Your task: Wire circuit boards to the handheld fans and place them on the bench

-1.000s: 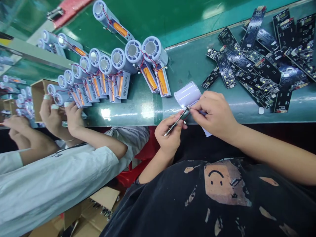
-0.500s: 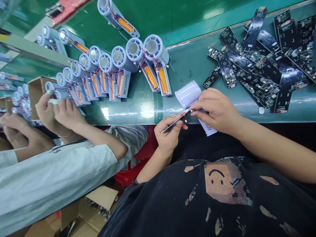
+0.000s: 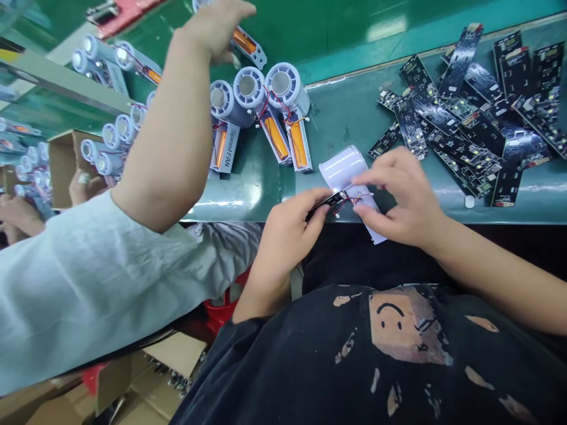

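Note:
My left hand (image 3: 287, 236) grips a narrow black circuit strip (image 3: 330, 203) between fingers and thumb, and thin red wires (image 3: 352, 202) run from its end. My right hand (image 3: 403, 198) hovers at those wires with its fingers apart, and I cannot see a firm pinch. Just above lies a pale lilac cylindrical fan housing (image 3: 343, 167), and a white paper label (image 3: 372, 229) sticks out under my right hand. A co-worker's arm in a white sleeve (image 3: 163, 136) reaches over the bench, its hand (image 3: 217, 26) at a fan unit (image 3: 248, 42).
White fan units with orange batteries and SpeedFAN cards (image 3: 225, 147) stand on the green bench (image 3: 336, 112). Black LED boards (image 3: 469, 118) lie heaped at right. A cardboard box (image 3: 71, 165) sits at left, with a red stool (image 3: 221, 313) and cardboard (image 3: 155, 383) below.
The co-worker's arm has swung up across the bench, hiding most of the fan row. My hands have drawn closer, the red wires now show, and my right fingers have spread.

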`<state>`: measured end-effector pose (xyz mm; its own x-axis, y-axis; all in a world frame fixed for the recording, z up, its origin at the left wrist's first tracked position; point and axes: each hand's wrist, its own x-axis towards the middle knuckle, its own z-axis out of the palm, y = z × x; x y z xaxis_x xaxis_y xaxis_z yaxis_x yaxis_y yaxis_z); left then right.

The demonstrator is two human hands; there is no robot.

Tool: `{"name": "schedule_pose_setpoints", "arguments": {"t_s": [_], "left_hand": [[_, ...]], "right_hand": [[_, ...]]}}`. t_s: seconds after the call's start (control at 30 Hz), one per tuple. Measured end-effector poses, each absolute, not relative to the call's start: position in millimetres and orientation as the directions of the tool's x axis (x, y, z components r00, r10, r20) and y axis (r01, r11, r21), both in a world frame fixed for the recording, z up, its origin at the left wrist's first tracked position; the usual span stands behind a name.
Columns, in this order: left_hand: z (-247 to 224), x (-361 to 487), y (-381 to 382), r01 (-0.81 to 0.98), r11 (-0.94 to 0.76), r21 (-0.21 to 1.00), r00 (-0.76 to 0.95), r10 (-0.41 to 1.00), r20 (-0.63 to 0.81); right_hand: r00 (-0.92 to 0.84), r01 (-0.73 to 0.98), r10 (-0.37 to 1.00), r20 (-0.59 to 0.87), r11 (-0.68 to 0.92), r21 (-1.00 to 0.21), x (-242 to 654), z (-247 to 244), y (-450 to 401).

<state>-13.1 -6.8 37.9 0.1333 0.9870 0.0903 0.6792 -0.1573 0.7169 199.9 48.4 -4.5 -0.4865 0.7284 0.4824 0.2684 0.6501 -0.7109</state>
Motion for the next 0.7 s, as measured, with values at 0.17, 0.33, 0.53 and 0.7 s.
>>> {"name": "schedule_pose_setpoints", "arguments": {"t_s": [0.17, 0.33, 0.53, 0.7], "left_hand": [[27.9, -10.5, -4.4, 0.552, -0.08, 0.83, 0.12, 0.993, 0.016], [25.4, -8.9, -9.0, 0.444, -0.017, 0.896, 0.088, 0.996, -0.025], [30.6, -3.4, -14.4, 0.519, 0.005, 0.855, 0.099, 0.993, -0.065], [30.7, -2.8, -12.7, 0.61, -0.162, 0.775, 0.195, 0.979, 0.052]], "right_hand": [[-0.599, 0.408, 0.613, 0.515, 0.787, -0.463, 192.9, 4.6, 28.1], [-0.574, 0.48, 0.66, 0.485, 0.751, -0.453, 178.6, 2.8, 25.9], [-0.483, 0.461, 0.709, 0.513, 0.704, -0.539, 176.6, 2.0, 28.8], [-0.437, 0.505, 0.748, 0.499, 0.663, -0.552, 179.3, 0.4, 30.6]]}}
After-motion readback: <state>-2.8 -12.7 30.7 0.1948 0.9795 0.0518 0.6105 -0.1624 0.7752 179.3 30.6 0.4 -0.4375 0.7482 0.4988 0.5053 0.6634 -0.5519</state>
